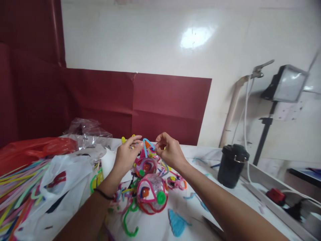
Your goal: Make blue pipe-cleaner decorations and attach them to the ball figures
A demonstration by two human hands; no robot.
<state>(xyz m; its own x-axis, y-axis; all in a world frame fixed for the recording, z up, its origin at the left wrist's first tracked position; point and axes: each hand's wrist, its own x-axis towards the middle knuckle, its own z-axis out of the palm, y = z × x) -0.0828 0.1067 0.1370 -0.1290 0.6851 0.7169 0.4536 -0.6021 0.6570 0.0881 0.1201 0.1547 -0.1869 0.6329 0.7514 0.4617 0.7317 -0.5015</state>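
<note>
A light blue fuzzy stem (149, 143), bent to a peak, is between my hands above the table. My right hand (168, 149) pinches its right end. My left hand (128, 152) is beside its left side, fingers apart; whether they touch it is unclear. Below sit clear round pieces trimmed in pink and red fuzzy stems; the nearest (153, 193) has a green disc at its side. A green curled stem (127, 221) lies to its left, and a blue fuzzy triangle (177, 222) lies to its right.
Many coloured stems (17, 187) and white plastic bags (60, 180) cover the left side, with a red bag (37, 150) behind. Scissors (213, 227) lie at the front right. A black canister (232, 166) stands further right, near a power strip and a lamp on a stand.
</note>
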